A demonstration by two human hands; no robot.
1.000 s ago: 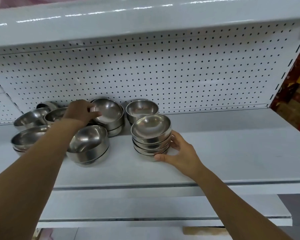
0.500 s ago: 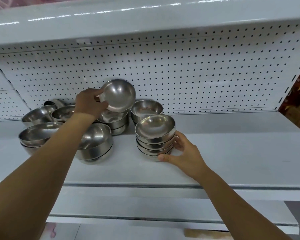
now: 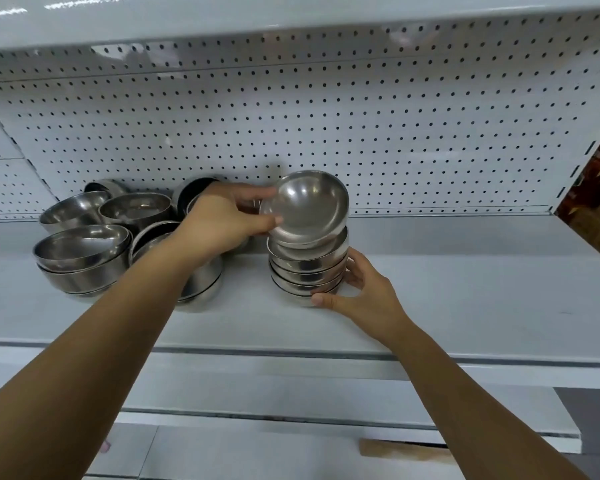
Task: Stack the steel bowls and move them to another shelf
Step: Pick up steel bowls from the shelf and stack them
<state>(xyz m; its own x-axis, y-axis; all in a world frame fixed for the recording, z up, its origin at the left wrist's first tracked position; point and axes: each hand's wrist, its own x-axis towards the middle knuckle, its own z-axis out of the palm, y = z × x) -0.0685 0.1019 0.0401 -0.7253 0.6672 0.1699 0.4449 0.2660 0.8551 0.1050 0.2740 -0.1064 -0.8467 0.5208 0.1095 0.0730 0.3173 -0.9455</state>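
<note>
Farthest left of the fingers, well apart from them: loose steel bowls [image 3: 84,251], some nested in twos, some alone, crowded toward the back of the shelf [image 3: 465,289] and not yet gathered. More of the same under and behind the left wrist, partly hidden by the arm.

With the left hand [image 3: 222,220], pinches the rim of a single bowl [image 3: 307,209], thumb below and fingertips [image 3: 271,195] above, narrow on the metal. Holds it tilted, mouth toward the camera, just right of those fingertips and directly over the stack [image 3: 307,271]; lower edge at or barely on the top bowl's rim (cannot tell which).

Between the two hands, touching the right fingers: the stack itself, several bowls nested and upright on the shelf.

With the right hand [image 3: 364,296], cups the stack's lower half, thumb along the front of the base, fingers curled round the right side; steadies rather than lifts, to judge by the base resting on the shelf.

Step in hand, most likely: adding one more bowl to the stack. Stacking well short of done, given the heap at left; transfer to another shelf not begun.

Calls next for levelling the bowl, lowering it centred into the top one, slipping the thumb clear of the nest before letting go, and keeping the right grip firm against any sideways slide of steel on steel.
</note>
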